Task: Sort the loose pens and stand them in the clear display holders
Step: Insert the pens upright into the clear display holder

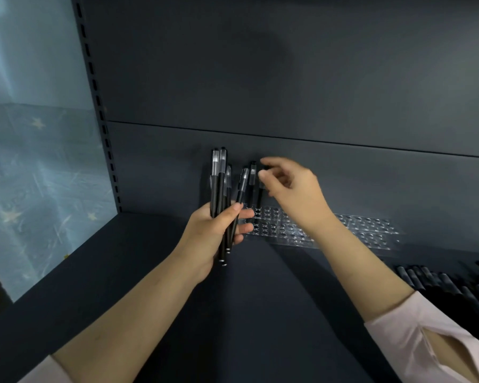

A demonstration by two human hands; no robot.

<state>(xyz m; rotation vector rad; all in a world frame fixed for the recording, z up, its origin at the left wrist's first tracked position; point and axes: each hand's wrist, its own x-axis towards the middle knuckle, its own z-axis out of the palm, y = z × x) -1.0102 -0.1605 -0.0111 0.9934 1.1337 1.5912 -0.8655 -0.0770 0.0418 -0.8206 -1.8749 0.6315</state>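
Observation:
My left hand (213,230) grips a bunch of several black pens (219,186) upright above the dark shelf. A clear display holder (351,230) with rows of round holes lies along the back of the shelf. Two black pens stand in its left end; one (252,175) is free, the other (260,194) has its cap pinched between the thumb and fingers of my right hand (293,194). The lower parts of the standing pens are partly hidden by my left fingers.
A heap of loose black pens (448,286) lies on the shelf (260,299) at the right edge. The dark back panel (288,78) rises right behind the holder. A slotted shelf upright (103,128) and a pale blue wall stand at the left.

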